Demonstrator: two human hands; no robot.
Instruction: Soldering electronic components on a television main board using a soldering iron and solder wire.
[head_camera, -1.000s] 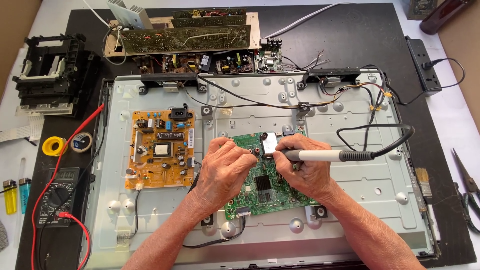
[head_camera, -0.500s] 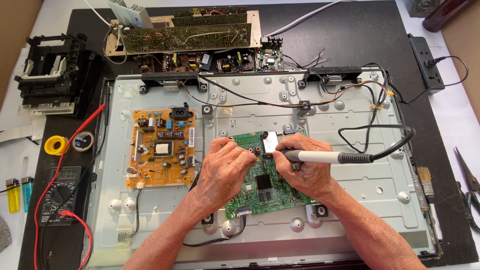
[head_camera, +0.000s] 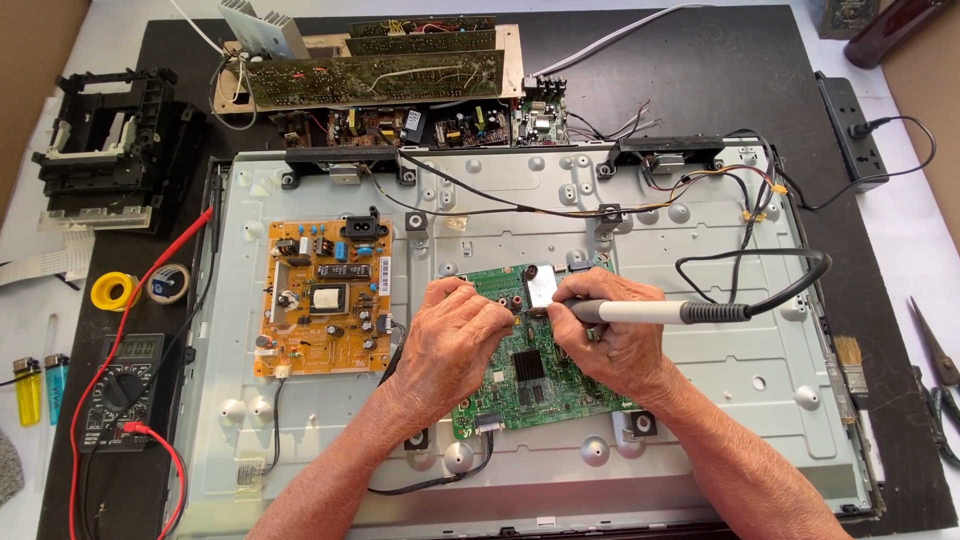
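My right hand (head_camera: 615, 335) is closed around the soldering iron (head_camera: 650, 312), tip right by the fingertips on the green board (head_camera: 520, 385). Left hand (head_camera: 455, 335) has curled fingers pressing that board down. I'd say brace both wrists, dab briefly.

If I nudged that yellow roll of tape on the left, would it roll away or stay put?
The yellow tape roll lies flat on its side on the black mat, so it would probably slide, not roll. It looks small and hollow, likely light, so a slight push should shift it. Next to it, the darker tape roll might stop it.
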